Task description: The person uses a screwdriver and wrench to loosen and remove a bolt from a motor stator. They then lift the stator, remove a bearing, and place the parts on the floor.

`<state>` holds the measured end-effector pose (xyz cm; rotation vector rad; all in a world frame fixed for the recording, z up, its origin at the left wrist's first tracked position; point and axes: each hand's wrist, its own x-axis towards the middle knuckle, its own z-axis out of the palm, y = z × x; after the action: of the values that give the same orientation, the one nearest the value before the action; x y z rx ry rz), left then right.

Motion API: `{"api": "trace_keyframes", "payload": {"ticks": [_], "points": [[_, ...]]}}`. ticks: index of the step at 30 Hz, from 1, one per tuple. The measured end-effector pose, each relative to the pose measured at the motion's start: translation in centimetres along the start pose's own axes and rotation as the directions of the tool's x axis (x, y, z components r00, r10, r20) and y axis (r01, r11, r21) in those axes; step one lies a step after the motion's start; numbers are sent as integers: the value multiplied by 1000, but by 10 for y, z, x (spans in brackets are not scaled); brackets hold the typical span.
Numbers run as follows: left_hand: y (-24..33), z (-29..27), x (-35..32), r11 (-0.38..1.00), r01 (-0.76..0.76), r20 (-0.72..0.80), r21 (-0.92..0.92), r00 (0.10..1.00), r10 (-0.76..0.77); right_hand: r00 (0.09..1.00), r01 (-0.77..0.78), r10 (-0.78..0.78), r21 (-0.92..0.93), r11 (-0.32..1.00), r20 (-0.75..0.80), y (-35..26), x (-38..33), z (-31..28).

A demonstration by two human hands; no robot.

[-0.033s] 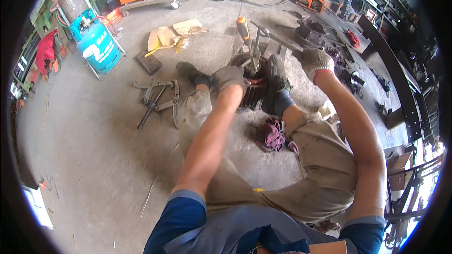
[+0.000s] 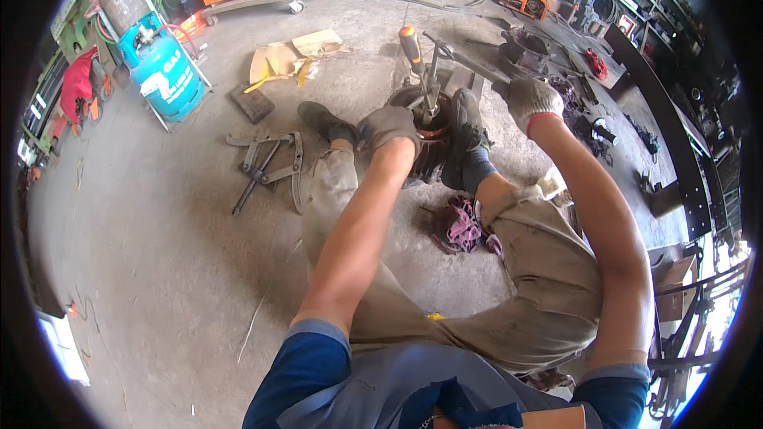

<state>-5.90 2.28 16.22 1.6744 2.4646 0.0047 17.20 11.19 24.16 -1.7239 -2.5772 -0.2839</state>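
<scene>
The right hand (image 2: 534, 103) has its grip curled round a long bar (image 2: 479, 69), while the left hand (image 2: 389, 127) — its grip I can't tell — is at nine o'clock of the round metal part (image 2: 429, 165) between the two shoes (image 2: 467, 143).

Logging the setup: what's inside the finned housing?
Inside the finned housing: the lower part of a metal tool, with a reddish-brown ring around it. The left hand partly covers the rim; deeper down is hidden.

Left hand (image 2: 389, 127) shifted slightly right, forearm (image 2: 355, 230) seemingly following
</scene>
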Motion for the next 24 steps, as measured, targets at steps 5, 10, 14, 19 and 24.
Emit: {"api": "trace_keyframes", "payload": {"ticks": [5,10,14,19,24], "points": [[-35,-8,12,953,-302,113,10,947,299,966,228,-212,-104,968,147,13,17,-17],[-77,6,25,711,-129,304,-691,840,449,886,12,-282,592,806,367,47,11,-35],[-79,29,10,279,153,259,-948,879,399,883,-209,-261,824,526,390,57,3,-25],[-59,43,-6,34,340,319,-940,836,446,800,-434,-255,818,378,543,47,-9,-20],[35,71,-31,-352,432,322,-830,888,329,836,-533,-57,833,148,545,-17,-59,-17]]}}
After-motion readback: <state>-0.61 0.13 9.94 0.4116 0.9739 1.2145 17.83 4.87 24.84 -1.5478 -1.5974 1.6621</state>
